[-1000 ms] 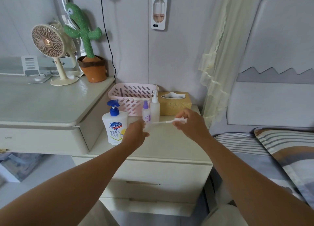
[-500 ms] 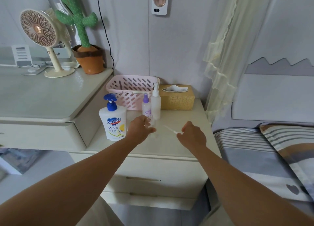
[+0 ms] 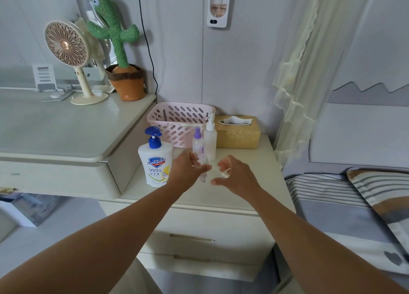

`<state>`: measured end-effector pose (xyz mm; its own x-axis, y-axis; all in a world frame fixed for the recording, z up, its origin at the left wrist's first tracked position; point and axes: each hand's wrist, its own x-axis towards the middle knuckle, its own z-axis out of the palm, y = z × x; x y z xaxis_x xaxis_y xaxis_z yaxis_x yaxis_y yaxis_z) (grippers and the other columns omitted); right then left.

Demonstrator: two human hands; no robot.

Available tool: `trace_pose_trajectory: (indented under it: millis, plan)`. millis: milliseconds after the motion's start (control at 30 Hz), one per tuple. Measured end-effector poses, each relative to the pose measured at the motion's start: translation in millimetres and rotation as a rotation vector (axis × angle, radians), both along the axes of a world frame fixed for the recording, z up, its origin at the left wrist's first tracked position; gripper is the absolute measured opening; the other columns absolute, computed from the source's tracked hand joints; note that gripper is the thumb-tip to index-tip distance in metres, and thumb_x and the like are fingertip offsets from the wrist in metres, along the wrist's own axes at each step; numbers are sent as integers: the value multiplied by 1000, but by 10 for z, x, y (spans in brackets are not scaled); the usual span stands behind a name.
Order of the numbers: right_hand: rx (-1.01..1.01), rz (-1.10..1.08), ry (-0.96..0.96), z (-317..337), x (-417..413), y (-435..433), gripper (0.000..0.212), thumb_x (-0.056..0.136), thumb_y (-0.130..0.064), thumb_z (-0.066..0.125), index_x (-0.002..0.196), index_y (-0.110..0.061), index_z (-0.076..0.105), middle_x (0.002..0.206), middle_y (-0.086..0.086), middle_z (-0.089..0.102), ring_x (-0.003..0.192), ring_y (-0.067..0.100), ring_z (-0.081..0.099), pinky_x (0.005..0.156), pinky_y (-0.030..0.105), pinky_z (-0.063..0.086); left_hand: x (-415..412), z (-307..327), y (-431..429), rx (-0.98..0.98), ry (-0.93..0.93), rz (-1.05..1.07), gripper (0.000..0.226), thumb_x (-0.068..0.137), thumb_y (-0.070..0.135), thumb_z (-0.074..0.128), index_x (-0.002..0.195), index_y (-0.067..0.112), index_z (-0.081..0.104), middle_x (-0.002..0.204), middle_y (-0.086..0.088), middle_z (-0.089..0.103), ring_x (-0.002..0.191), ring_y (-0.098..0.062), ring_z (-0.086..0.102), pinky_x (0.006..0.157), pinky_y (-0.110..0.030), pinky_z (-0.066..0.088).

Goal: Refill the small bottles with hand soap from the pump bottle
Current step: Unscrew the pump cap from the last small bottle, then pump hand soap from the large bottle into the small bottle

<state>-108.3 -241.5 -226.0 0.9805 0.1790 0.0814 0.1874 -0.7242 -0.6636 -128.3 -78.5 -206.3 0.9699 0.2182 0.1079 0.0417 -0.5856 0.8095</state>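
The white hand soap pump bottle (image 3: pixel 156 162) with a blue pump stands at the left of the nightstand top (image 3: pixel 243 196). Just right of it, my left hand (image 3: pixel 186 171) holds a small clear bottle (image 3: pixel 203 177) upright on the top. My right hand (image 3: pixel 234 176) is close beside that bottle with its fingers curled round a small white spray cap (image 3: pixel 225 172); its tube is not visible. Behind my hands stand a small bottle with a purple sprayer (image 3: pixel 197 142) and a taller white small bottle (image 3: pixel 210 140).
A pink basket (image 3: pixel 177 121) and a tan tissue box (image 3: pixel 238 133) sit at the back of the nightstand. A higher desk (image 3: pixel 55 130) at the left carries a fan (image 3: pixel 66 48) and a cactus toy (image 3: pixel 119 39). A bed (image 3: pixel 345 200) lies to the right.
My right hand pulled the spray cap with its tube away from the small clear bottle, dipped towards the table at the right, then came back close to the bottle. My left hand stayed on the bottle.
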Motion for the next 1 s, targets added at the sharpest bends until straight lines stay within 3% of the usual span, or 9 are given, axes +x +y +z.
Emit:
trace_pose_trajectory:
  millis: [167,300,433,567,633,700,800,867,1000]
  plan:
    - [25,64,-18,69,-187,99,60,57,-52,84,98,-24,51,92,-14,62,85,7,58,75,29,50,-76,93,-42,-32,-2,-10,45,67,46,80,87,15,54,76,0,63,74,-17,65,67,-28,49]
    - [24,41,-122,193,-287,176,49,64,-49,80,92,-22,51,82,-13,60,75,8,57,66,28,47,-155,189,3,-26,-16,-14,45,69,51,76,90,16,55,82,0,66,75,-15,67,73,-30,55]
    - [-18,53,-140,305,-321,258,41,70,-46,77,95,-24,52,88,-10,62,77,11,58,66,27,46,-251,323,167,-55,-134,30,41,81,52,64,100,16,57,88,2,66,76,-13,66,74,-35,57]
    - [-28,50,-103,418,-365,315,35,74,-38,74,96,-22,53,88,-8,59,78,12,54,66,26,38,-345,440,438,9,-413,168,18,87,29,64,100,18,56,90,7,59,75,-6,56,67,-22,48]
    - [-20,53,-88,445,-376,341,35,74,-36,72,100,-19,56,92,-6,63,81,14,57,67,27,41,-352,450,581,39,-522,229,26,82,12,68,102,19,53,99,5,51,83,-6,50,72,-17,45]
    - [-28,58,-81,470,-384,369,36,74,-36,71,102,-19,57,95,-3,65,83,15,59,68,27,43,-315,429,728,66,-463,282,44,78,4,70,114,18,50,112,2,47,98,-8,47,80,-15,40]
    - [-37,59,-75,505,-399,388,36,74,-36,70,103,-19,58,95,-3,65,84,15,60,67,26,42,-184,386,877,47,-190,245,60,75,7,73,128,15,45,117,2,49,109,-19,49,94,-34,43]
    - [-45,55,-79,527,-419,402,36,74,-36,71,103,-19,58,95,-3,65,84,16,60,66,25,41,-115,370,926,-1,-83,178,58,75,10,73,127,16,47,113,5,54,101,-20,55,91,-41,47]
    - [-74,49,-94,575,-412,357,32,75,-36,70,101,-22,58,94,-5,65,83,14,59,66,26,42,-24,362,859,-95,-38,90,53,75,8,73,122,17,51,104,-7,60,90,-23,58,74,-32,49]
